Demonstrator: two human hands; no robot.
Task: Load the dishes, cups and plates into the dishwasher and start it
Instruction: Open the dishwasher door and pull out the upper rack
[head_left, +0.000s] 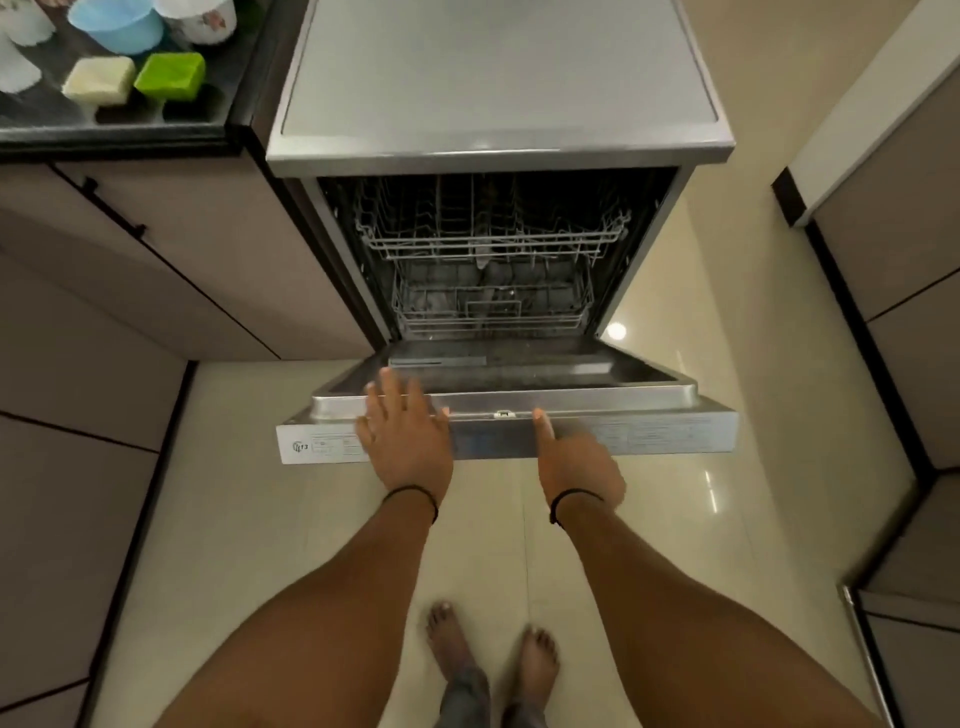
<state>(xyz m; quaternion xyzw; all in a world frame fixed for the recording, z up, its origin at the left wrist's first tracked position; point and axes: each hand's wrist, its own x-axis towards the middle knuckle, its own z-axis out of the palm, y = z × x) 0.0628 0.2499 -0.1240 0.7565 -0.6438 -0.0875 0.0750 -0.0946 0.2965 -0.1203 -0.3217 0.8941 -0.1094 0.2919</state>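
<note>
Both bare arms reach up from the bottom of the frame toward centre.
Left hand (402, 434) lies flat, palm down, fingers straight and slightly spread, left of centre. Right hand (576, 460) sits right of centre, index finger pointing up-frame, other fingers curled under, blurred. Thin dark band on each wrist. Bare feet at bottom centre.

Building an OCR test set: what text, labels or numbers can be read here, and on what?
"13", beside a small round logo: on the white sticker at the left of the dishwasher door's top edge.
Fine print on the same sticker: too small to read.
Label at the right of that edge: blurred, unreadable.
Cups on the counter: floral pattern only, no text visible.
</note>
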